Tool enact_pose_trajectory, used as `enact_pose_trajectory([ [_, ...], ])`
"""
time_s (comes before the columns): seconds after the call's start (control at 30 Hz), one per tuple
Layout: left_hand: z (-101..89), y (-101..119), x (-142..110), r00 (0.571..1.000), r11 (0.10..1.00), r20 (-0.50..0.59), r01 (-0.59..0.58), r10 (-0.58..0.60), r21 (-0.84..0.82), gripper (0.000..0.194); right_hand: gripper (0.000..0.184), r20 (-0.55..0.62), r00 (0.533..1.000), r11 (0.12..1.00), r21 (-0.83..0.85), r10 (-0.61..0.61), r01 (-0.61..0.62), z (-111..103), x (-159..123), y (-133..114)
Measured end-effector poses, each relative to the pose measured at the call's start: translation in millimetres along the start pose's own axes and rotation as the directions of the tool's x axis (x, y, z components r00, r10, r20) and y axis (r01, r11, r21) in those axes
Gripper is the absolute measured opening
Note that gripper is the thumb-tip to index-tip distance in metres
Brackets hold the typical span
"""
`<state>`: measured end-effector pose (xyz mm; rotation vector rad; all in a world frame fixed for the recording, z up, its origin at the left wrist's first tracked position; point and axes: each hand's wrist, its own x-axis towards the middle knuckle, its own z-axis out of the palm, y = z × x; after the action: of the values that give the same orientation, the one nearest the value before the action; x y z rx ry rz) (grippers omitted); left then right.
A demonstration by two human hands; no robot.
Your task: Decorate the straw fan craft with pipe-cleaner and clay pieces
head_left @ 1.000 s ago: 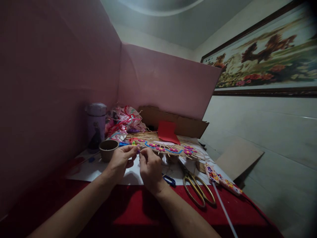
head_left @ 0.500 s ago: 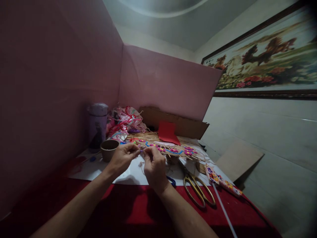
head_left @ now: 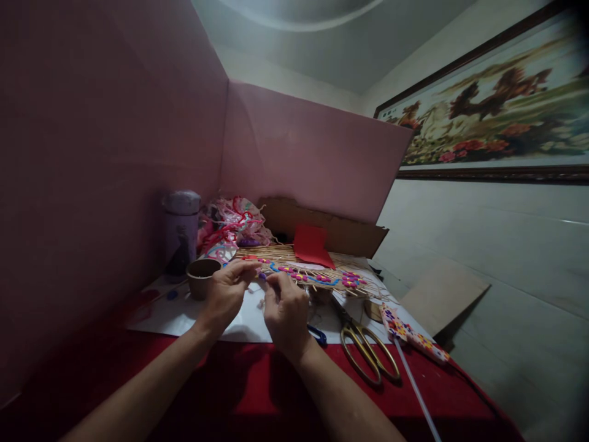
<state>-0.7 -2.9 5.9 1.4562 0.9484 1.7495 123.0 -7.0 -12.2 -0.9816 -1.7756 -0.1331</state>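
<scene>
My right hand (head_left: 286, 310) pinches a small purple piece (head_left: 262, 276), too small to make out fully, between thumb and forefinger. Just left of it is my left hand (head_left: 225, 294), its forefinger stretched toward the piece and the thumb a little apart, with nothing visible between them. Behind both hands lies a craft strip (head_left: 322, 280) with pink and yellow flowers and a wavy blue line, set across thin straw-coloured sticks (head_left: 271, 252). My fingers cover the strip's left part.
A brown cup (head_left: 200, 288) and a purple bottle (head_left: 181, 230) stand left. Gold-handled scissors (head_left: 368, 353) and a flower-patterned glue gun (head_left: 409, 334) with a clear stick (head_left: 416, 390) lie right. Red paper (head_left: 313, 245) and tangled pink strands (head_left: 237, 224) are behind.
My left fingers have parted from the purple piece, and the left hand has shifted slightly. More of the piece shows at my right fingertips.
</scene>
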Motion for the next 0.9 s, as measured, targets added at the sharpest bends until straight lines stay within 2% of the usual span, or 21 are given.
enact_pose_trajectory([
  [0.1,-4.4,0.4,2.0,0.983,0.971,0.083,-0.174,0.163,0.164,0.01,0.012,0.021,0.999,1.0,-0.006,-0.028,0.028,-3.4,1.4,-0.4],
  [0.17,-6.3,1.0,2.8,0.978,0.943,0.11,-0.201,0.177,0.266,0.008,0.012,0.027,0.999,0.999,-0.016,-0.031,0.031,-4.2,1.8,0.0],
  [0.23,-6.8,2.1,3.6,0.983,0.932,0.116,-0.172,0.141,0.321,0.006,0.011,0.019,0.999,0.999,-0.024,-0.025,0.025,-4.1,1.9,1.0],
  [0.3,-6.3,3.2,4.1,0.991,0.951,0.115,-0.101,0.07,0.292,0.002,0.01,0.003,1.0,1.0,0.0,-0.019,0.019,-3.2,1.8,1.9],
  [0.4,-4.5,3.3,3.8,0.991,0.991,0.086,0.099,-0.107,0.094,0.009,0.01,-0.001,1.0,0.997,0.069,-0.03,0.03,-1.1,1.3,1.6],
  [0.53,-2.5,-0.2,1.7,0.945,0.93,0.064,0.327,-0.32,-0.17,0.02,0.013,0.029,0.995,0.986,0.137,-0.099,0.095,2.4,0.1,-0.4],
  [0.67,-2.2,-2.9,1.4,0.893,0.859,0.11,0.449,-0.436,-0.246,0.022,0.014,0.036,0.995,0.987,0.131,-0.096,0.091,3.4,-0.2,-0.1],
  [0.7,-2.5,-2.9,1.8,0.892,0.861,0.134,0.451,-0.431,-0.235,0.021,0.013,0.034,0.997,0.991,0.115,-0.073,0.069,2.8,-0.1,0.2],
  [0.77,-3.5,-2.1,2.9,0.92,0.903,0.145,0.388,-0.365,-0.183,0.02,0.01,0.03,0.999,0.997,0.072,-0.015,0.013,0.9,0.4,0.6],
  [0.83,-5.2,-1.1,4.0,0.966,0.964,0.1,0.249,-0.24,-0.096,0.019,0.009,0.03,0.999,0.999,0.035,0.017,-0.018,-1.5,1.0,0.5],
  [0.9,-7.1,-0.4,4.9,0.994,0.997,0.077,0.081,-0.082,0.019,0.016,0.008,0.034,0.999,1.0,0.016,0.012,-0.013,-3.6,1.6,0.3],
])
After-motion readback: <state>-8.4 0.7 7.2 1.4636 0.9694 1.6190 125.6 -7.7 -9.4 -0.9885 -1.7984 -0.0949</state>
